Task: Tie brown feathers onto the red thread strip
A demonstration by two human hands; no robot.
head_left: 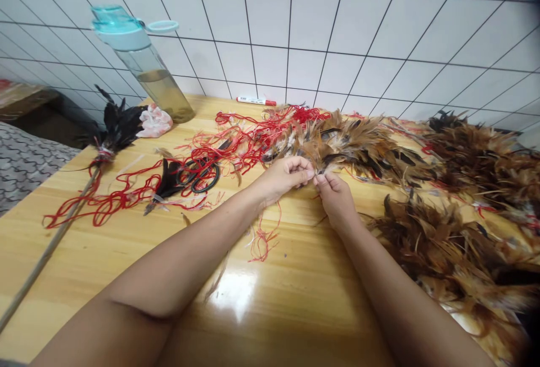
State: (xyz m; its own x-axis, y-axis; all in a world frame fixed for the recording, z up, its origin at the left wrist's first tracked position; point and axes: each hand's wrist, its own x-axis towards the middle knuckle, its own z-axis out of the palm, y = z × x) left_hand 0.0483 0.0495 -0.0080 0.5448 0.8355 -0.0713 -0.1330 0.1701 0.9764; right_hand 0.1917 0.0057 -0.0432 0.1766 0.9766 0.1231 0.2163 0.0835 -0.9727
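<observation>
Near the middle of the table, my left hand point(287, 178) and my right hand point(336, 197) meet with their fingertips pinched together. Between them is the base of what looks like a small brown feather point(319, 155); its lower end is hidden by the fingers. Just behind the hands lies a long bundle of brown and black feathers point(363, 142). A tangle of red string point(253, 136) spreads to the left of that bundle. Below my left wrist, a loose red thread point(264, 240) lies on the wood.
Black-handled scissors point(205, 179) lie under red string beside dark feathers point(169, 179). A stick point(54, 243) tipped with black feathers crosses the left side. A bottle point(162, 89), crumpled tissue point(154, 121) and red marker point(256, 101) stand or lie behind. Feather heaps point(447, 243) fill the right.
</observation>
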